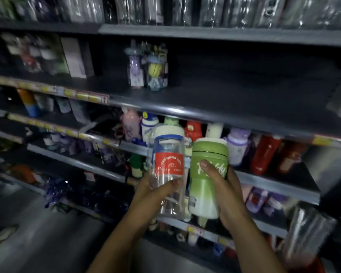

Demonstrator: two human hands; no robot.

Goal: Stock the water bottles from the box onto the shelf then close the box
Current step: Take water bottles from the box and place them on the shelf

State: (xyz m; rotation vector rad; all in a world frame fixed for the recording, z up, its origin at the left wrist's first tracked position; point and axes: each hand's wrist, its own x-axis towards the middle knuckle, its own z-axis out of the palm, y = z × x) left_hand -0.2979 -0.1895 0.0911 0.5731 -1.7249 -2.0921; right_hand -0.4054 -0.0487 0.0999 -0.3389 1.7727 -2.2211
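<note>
My left hand [152, 191] grips a clear plastic water bottle [167, 174] with a red label and a blue-and-white cap. A green-to-white bottle [207, 180] with a green lid sits in the grip of my right hand [222, 192]. Both bottles are held upright, side by side, in front of the dark grey shelves. The wide middle shelf [234, 93] above them is mostly bare, with two wrapped bottles [148, 67] standing at its back left. The box is not in view.
The shelf just behind the bottles holds several red, white and purple bottles [262, 152]. Boxed goods [75, 58] stand at the upper left, wrapped items line the top shelf [205, 10], and lower shelves [83, 194] hold more stock. A clear wrapped item [305, 233] is at the lower right.
</note>
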